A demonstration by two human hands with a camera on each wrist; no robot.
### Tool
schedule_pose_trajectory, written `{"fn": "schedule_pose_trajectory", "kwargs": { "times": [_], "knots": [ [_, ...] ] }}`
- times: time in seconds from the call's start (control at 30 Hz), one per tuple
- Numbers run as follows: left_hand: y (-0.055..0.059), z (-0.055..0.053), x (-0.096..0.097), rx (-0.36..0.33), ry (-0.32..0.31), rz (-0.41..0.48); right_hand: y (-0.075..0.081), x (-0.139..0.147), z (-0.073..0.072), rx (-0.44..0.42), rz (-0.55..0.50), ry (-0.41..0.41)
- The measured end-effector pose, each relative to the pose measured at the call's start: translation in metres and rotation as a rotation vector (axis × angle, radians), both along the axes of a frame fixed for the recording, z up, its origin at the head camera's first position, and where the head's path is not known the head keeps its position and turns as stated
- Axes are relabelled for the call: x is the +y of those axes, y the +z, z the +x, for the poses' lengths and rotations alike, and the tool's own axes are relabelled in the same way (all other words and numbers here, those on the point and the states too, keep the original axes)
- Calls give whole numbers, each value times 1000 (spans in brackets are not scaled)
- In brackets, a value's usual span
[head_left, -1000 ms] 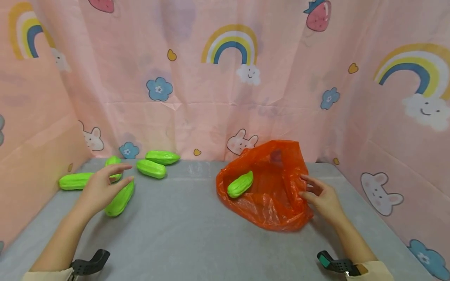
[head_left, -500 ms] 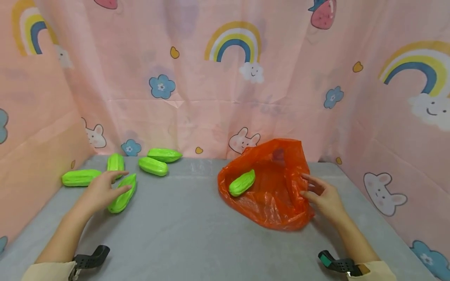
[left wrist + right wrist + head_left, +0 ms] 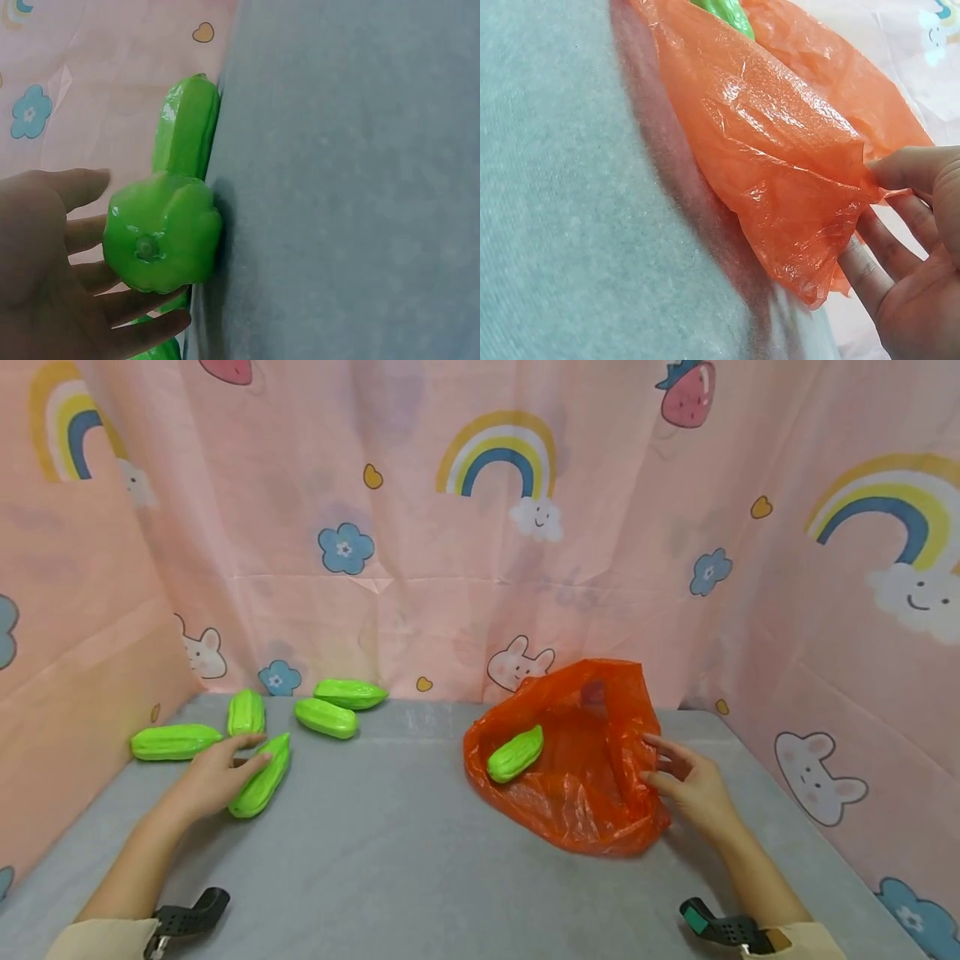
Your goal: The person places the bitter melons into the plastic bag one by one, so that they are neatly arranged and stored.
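Observation:
My left hand [image 3: 217,774] is at a glossy, ribbed green gourd [image 3: 262,778] on the left side of the table. In the left wrist view the gourd [image 3: 169,236] shows its blunt end, with the thumb apart above it and the fingers spread behind and below. On the right, my right hand [image 3: 693,785] pinches the side of an orange plastic bag [image 3: 577,802] between thumb and fingers. The bag's mouth gapes toward me, and another green gourd [image 3: 516,754] lies inside. The right wrist view shows the pinched film [image 3: 802,217] bunched at the thumb.
Several more green gourds lie at the back left: one [image 3: 174,742] by the side curtain, one [image 3: 246,712] behind my left hand, and a pair [image 3: 326,718] side by side. Pink printed curtains [image 3: 420,610] enclose the grey-covered table [image 3: 405,860] at the back and sides.
My left hand has lowered toward the gourd, its fingers now beside it. The right hand keeps its hold on the bag, which has hardly moved.

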State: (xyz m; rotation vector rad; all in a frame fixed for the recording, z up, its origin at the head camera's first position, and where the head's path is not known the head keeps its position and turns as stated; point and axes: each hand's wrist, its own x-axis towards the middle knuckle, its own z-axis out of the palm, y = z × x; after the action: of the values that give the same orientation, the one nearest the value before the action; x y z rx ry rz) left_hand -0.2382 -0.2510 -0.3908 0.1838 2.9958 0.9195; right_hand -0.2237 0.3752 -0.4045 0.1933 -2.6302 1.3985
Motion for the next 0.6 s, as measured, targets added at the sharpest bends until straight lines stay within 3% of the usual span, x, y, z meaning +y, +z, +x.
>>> {"fn": "schedule_pose_trajectory", "kwargs": {
  "times": [0.2,0.37,0.6],
  "knots": [
    [-5,-1,-5,10,-18,4,-1,-1,-1,30,24,11],
    [-9,-2,-11,38,-17,-8,-2,-2,0,7,-1,18],
    [-10,-3,-7,53,-40,32,1,1,1,8,23,-5]
  ]
}}
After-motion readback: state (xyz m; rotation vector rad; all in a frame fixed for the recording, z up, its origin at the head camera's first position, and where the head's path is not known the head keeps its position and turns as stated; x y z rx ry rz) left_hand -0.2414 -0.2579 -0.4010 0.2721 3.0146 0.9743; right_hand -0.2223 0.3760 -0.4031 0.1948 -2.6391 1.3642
